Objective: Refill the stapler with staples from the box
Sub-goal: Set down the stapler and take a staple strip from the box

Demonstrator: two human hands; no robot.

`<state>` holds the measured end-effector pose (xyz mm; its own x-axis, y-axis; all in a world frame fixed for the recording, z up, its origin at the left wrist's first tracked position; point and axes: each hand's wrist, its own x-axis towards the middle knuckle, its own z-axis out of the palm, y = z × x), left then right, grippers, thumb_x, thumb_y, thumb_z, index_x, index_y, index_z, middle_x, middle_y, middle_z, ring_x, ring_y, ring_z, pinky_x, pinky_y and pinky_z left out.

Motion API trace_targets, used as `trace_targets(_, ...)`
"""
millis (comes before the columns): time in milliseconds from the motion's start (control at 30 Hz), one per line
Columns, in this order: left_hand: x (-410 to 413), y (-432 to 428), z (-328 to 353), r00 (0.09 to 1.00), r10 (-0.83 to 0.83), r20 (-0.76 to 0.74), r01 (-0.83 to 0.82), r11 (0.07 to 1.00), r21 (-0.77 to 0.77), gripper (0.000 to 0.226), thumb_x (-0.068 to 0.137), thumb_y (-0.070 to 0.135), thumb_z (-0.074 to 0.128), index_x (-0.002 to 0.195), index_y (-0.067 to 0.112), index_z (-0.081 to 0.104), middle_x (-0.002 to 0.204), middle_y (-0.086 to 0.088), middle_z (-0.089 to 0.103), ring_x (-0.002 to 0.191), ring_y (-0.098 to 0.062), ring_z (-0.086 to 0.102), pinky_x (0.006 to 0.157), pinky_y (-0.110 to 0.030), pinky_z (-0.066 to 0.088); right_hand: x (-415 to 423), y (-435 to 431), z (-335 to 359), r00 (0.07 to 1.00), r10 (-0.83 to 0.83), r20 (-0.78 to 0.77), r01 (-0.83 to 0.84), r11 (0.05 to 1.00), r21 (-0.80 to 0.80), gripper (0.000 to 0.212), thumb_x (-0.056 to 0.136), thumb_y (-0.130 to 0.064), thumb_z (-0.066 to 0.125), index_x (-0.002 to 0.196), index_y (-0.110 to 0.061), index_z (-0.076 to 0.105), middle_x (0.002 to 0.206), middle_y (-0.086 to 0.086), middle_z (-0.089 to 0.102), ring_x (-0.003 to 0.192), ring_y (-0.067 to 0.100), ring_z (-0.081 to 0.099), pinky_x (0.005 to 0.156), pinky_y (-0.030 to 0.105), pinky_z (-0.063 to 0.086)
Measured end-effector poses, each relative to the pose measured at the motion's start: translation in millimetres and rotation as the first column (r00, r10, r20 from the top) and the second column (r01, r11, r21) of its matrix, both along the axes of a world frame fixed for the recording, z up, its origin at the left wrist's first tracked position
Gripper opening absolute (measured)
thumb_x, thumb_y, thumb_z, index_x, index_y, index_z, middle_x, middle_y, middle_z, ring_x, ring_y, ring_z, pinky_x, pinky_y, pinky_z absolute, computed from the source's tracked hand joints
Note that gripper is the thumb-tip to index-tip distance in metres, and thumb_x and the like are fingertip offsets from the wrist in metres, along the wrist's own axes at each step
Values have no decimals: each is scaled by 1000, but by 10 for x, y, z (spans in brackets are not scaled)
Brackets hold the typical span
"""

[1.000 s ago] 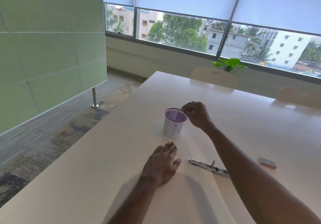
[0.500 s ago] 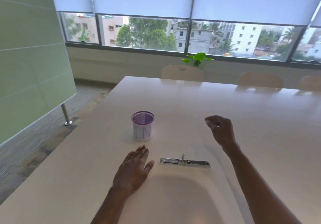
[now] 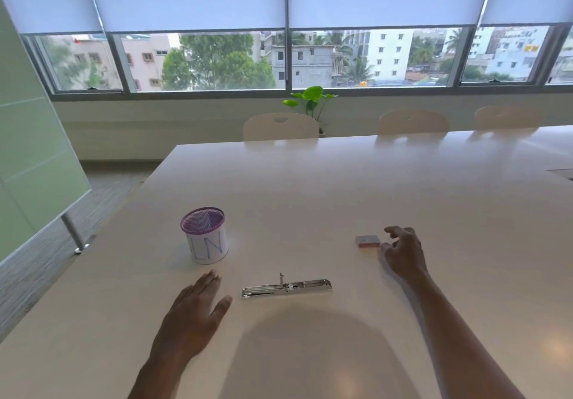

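A silver stapler (image 3: 286, 288) lies folded open and flat on the white table (image 3: 341, 194), straight in front of me. A small red-and-grey staple box (image 3: 367, 241) lies to its right and further away. My right hand (image 3: 403, 251) hovers just right of the box, fingers spread and curled toward it, thumb tip close to the box's right end; it holds nothing. My left hand (image 3: 195, 308) rests flat on the table, palm down, fingers together, just left of the stapler.
A purple mesh pen cup (image 3: 204, 235) wrapped in white paper stands left of the stapler, behind my left hand. Cream chairs (image 3: 280, 126) line the table's far edge. A green glass partition (image 3: 34, 163) stands at the left, past the table's edge.
My right hand left the pen cup and swung right across the table, arriving beside the staple box with its fingers spread. My view turned right. The left hand stayed flat.
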<state>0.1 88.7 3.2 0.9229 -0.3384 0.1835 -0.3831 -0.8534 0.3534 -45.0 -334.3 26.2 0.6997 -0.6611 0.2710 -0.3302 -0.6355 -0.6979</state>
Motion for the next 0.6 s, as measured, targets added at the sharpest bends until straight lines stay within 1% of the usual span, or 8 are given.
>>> trace_targets(100,-21,-16,28,1000,14,-8,-14,1000,-14,55,97,47,43,147,26,35,158,11,27,145,-6,23,117,-28,18,53,-16,-67,995,47,-83,-50,998,-38,41,81,-14,66,122,-12,65,122,16,60,107,35,61,97,40,46)
trace_targets(200,-27,-36,52,1000,18,-3,-19,1000,-20,55,97,47,44,147,25,36,158,10,28,144,-6,24,117,-28,18,109,-33,-87,984,61,-167,-81,990,-116,44,85,-22,66,129,-18,62,130,14,57,119,34,54,99,39,40)
trace_targets(267,-26,-37,49,1000,17,-1,-17,1000,-24,55,97,47,44,147,25,36,158,10,28,144,-6,24,117,-28,18,134,-54,-99,973,71,-219,-108,981,-161,42,88,-25,64,129,-21,62,131,12,55,122,34,50,100,39,38)
trace_targets(333,-18,-29,36,1000,17,2,-17,1000,-25,55,96,47,45,146,25,38,158,10,29,144,-6,25,116,-29,19,147,-81,-100,965,88,-246,-132,976,-171,37,89,-27,63,126,-24,64,131,10,54,123,32,50,100,39,37)
trace_targets(433,-2,-18,7,1000,10,12,-9,1000,-29,55,96,46,47,145,23,40,157,9,32,144,-7,27,116,-30,21,146,-100,-102,968,102,-230,-141,977,-160,32,88,-28,65,120,-25,67,128,10,55,121,33,51,99,39,37)
trace_targets(500,4,-15,14,1000,10,9,-9,998,-56,52,94,42,53,141,20,47,154,4,39,141,-11,34,114,-32,28,136,-107,-112,977,116,-178,-142,979,-143,31,86,-26,68,116,-23,68,123,10,58,116,33,55,96,39,40)
trace_targets(533,-4,-14,44,1000,18,21,-16,995,-103,48,93,38,58,136,18,53,149,0,46,137,-14,42,111,-34,33,135,-110,-114,983,123,-137,-140,982,-123,29,84,-23,70,113,-22,69,119,10,61,110,33,59,94,39,43)
trace_targets(600,-37,-57,167,989,53,135,-20,970,-241,36,90,34,57,118,14,66,130,-8,64,119,-24,59,98,-39,46,127,-130,-109,990,133,-38,-135,990,-40,27,82,-18,72,108,-20,70,109,9,66,94,32,64,87,39,49)
